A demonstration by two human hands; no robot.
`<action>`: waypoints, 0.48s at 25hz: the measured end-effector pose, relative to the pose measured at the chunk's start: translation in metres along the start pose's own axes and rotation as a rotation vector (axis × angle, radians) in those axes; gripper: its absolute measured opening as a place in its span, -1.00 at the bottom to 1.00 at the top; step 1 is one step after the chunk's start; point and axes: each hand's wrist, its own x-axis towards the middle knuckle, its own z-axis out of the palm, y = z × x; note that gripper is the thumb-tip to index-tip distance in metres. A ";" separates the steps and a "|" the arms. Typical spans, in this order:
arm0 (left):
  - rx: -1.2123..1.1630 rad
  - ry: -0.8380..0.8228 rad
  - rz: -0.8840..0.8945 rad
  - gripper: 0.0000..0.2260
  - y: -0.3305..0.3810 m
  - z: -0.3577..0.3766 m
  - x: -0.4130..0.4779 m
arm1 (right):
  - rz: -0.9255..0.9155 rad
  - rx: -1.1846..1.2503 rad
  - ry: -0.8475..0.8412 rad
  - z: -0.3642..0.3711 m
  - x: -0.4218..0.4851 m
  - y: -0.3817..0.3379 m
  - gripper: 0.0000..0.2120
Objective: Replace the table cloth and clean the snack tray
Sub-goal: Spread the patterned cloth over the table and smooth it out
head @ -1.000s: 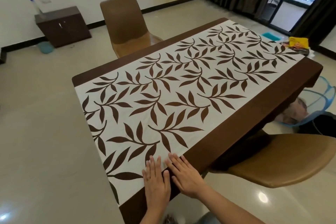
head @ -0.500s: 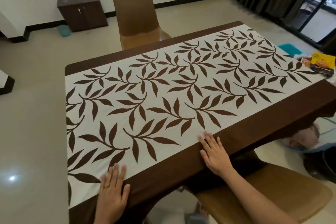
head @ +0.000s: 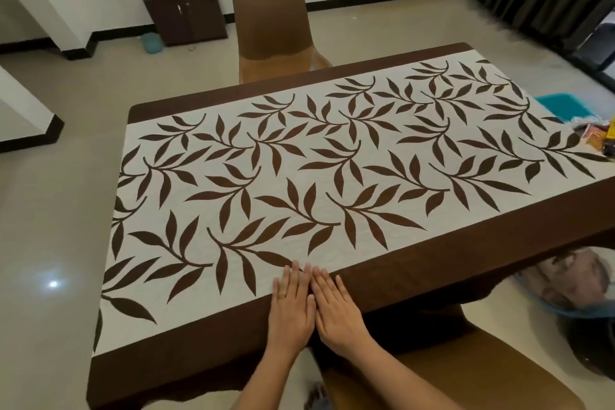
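I note the left hand and right hand have rejoined after spreading apart. Both lie flat, fingers straight, gripping nothing, on the near border of the cloth. Cloth looks smoothed; the tray, at its far-right end, remains to clean.

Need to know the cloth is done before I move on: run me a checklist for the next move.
1. Table cloth flat, no visible wrinkles: ok.
2. Left hand and right hand flat on its near edge, gripping nothing: ok.
3. Near brown border hangs over the edge: ok.
4. Right end's overhang: cannot tell, out of view.
5. Teal tray clean: cannot tell; snack packets lie beside it.
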 end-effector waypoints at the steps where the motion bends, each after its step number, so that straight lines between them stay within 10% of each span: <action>1: 0.001 0.011 -0.018 -0.49 0.007 0.003 0.004 | 0.000 0.000 0.010 -0.002 0.001 0.008 -0.48; 12: 0.022 0.005 -0.074 -0.45 0.003 0.005 -0.002 | 0.226 -0.012 0.058 -0.058 -0.019 0.197 -0.35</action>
